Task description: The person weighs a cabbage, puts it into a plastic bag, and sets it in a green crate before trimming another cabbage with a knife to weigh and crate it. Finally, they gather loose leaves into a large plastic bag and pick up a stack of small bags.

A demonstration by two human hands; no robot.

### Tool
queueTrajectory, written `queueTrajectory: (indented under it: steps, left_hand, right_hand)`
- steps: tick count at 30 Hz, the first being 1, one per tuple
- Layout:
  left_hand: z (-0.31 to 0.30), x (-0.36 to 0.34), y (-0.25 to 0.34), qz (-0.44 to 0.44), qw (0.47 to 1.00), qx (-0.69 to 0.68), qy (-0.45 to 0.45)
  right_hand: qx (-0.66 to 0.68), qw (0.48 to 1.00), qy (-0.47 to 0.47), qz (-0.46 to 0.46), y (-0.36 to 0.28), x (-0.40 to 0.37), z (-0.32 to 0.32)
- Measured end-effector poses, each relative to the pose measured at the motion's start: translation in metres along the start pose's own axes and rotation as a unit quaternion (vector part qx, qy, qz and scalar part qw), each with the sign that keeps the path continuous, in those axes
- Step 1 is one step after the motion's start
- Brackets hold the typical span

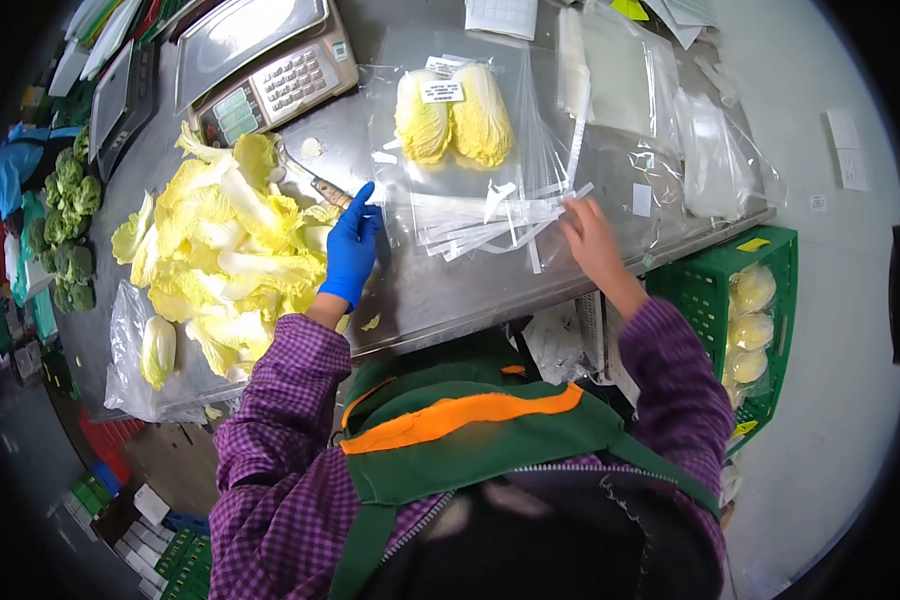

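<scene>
My left hand, in a blue glove, is open with its fingers stretched out beside the wooden handle of a knife. Just left of it spreads a heap of loose yellow napa cabbage leaves. My bare right hand has its fingers closed on the near edge of a fanned stack of clear plastic bags with white strips. On the stack's far part rest two trimmed napa cabbages, side by side, with a printed label over them.
A scale stands at the back left of the metal table. More plastic bags lie at the back right. Below the right edge is a green crate of wrapped cabbages. Broccoli is at the far left; a small cabbage lies near the front left.
</scene>
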State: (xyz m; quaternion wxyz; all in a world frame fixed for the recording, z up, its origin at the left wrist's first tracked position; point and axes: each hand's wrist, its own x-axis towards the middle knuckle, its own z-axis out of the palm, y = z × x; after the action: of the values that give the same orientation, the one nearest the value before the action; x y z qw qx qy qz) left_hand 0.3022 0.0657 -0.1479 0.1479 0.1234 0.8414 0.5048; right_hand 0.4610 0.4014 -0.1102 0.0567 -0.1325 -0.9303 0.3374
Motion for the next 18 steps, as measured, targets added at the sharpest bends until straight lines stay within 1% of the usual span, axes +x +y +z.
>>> queueTrajectory:
  steps: [1,2,3,4,5,6,7,8,9,11,12,13,14,15,16,17,18]
  left_hand:
    - [0.003,0.005,0.006,0.004,1.000,0.003,-0.001]
    - [0.007,0.011,0.012,0.118,0.987,0.107,0.027]
    - [0.009,0.015,0.017,0.228,0.950,0.209,0.052]
    - [0.007,0.018,0.026,0.249,0.931,0.265,0.013]
    - [0.007,0.021,0.024,0.250,0.931,0.267,0.011]
    - [0.007,0.028,0.023,0.306,0.908,0.285,-0.020]
    - [0.006,0.034,0.022,0.360,0.882,0.300,-0.050]
    - [0.005,0.041,0.021,0.358,0.888,0.283,-0.048]
    - [0.002,0.047,0.027,0.352,0.902,0.248,-0.034]
    - [-0.007,0.066,0.038,0.330,0.937,0.117,0.001]
    - [-0.012,0.078,0.055,0.258,0.965,0.023,0.030]
    - [-0.022,0.087,0.079,0.180,0.980,-0.072,0.055]
    - [-0.041,0.092,0.119,0.194,0.973,-0.116,0.054]
    - [-0.055,0.093,0.147,0.207,0.964,-0.160,0.049]
    - [-0.055,0.097,0.150,0.212,0.962,-0.162,0.051]
    - [-0.055,0.104,0.154,0.199,0.958,-0.205,0.035]
    - [-0.054,0.108,0.155,0.184,0.952,-0.245,0.017]
  right_hand:
    - [-0.016,1.000,0.018,-0.016,-0.003,0.018,0.012]
    - [-0.031,0.998,0.036,-0.034,-0.006,0.033,0.022]
    - [-0.028,0.998,0.040,-0.033,-0.008,0.044,0.033]
    - [-0.035,0.995,0.043,-0.081,-0.009,0.054,0.043]
    - [-0.043,0.990,0.043,-0.128,-0.010,0.061,0.049]
    - [-0.041,0.990,0.044,-0.127,-0.011,0.067,0.053]
    - [-0.011,0.990,0.051,-0.134,-0.011,0.073,0.055]
    - [0.018,0.988,0.057,-0.140,-0.011,0.078,0.056]
    - [0.017,0.988,0.058,-0.141,-0.010,0.085,0.054]
    - [0.063,0.969,0.148,-0.187,-0.013,0.098,0.045]
    - [0.062,0.967,0.151,-0.193,-0.026,0.106,0.030]
    - [0.134,0.955,0.199,-0.176,-0.049,0.112,0.003]
    - [0.205,0.935,0.243,-0.157,-0.069,0.117,-0.019]
    - [0.204,0.935,0.243,-0.159,-0.084,0.119,-0.032]
    - [0.284,0.923,0.228,-0.126,-0.097,0.125,-0.044]
    - [0.361,0.902,0.215,-0.097,-0.105,0.131,-0.053]
    - [0.385,0.896,0.206,-0.083,-0.103,0.133,-0.054]
